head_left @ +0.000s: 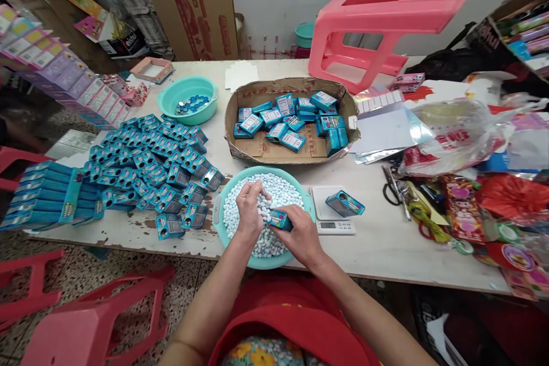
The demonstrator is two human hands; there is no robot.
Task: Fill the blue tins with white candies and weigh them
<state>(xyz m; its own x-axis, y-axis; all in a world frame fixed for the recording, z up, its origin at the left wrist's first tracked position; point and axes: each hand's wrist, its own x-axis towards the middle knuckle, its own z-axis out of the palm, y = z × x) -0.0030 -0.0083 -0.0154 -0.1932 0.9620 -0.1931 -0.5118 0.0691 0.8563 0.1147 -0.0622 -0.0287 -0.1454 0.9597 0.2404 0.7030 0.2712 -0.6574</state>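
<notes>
The left hand [250, 206] is curled around a small load of candies [263, 203], fingers bent inward. Just beside it the right hand [302, 231] grips a blue box [281, 219], tilted, its near end close to the candies. Both hands are over a turquoise basin [218, 214] filled with more pale candies, at the front edge of the bench [364, 257].

Right of the basin is a white scale [337, 228] — another blue box [345, 203] lies on it, jutting past its right side. Behind the basin, a cardboard tray [274, 157] holds a loose scatter of blue boxes. To the left spreads a heap [158, 166] of the same boxes, with a neater stack [43, 200] at its outer end. A small basin [165, 96] behind the heap contains blue discs [195, 104].

Farther right lie scissors [391, 190] and a plastic bag [450, 131]; a pink stool [364, 20] rests tipped over at the back.
</notes>
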